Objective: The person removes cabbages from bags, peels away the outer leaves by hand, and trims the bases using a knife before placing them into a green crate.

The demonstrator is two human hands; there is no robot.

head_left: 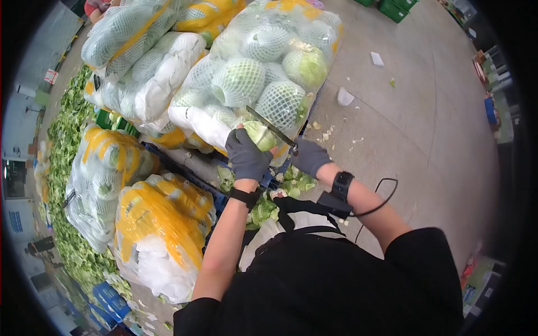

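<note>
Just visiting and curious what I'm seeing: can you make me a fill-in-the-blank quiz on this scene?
The left hand grips a small green ____.
The right hand holds a ____ against it.
Both hands wear ____ gloves.
Missing: cabbage; knife; grey.

Bright even daylight, fisheye warp, dark vignetted corners

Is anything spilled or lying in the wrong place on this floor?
Yes. Small cabbage scraps lie scattered on the concrete floor, and loose leaves are heaped below the left hand, which holds a cabbage, and the right hand, which holds a knife. A white piece lies farther out.
</note>
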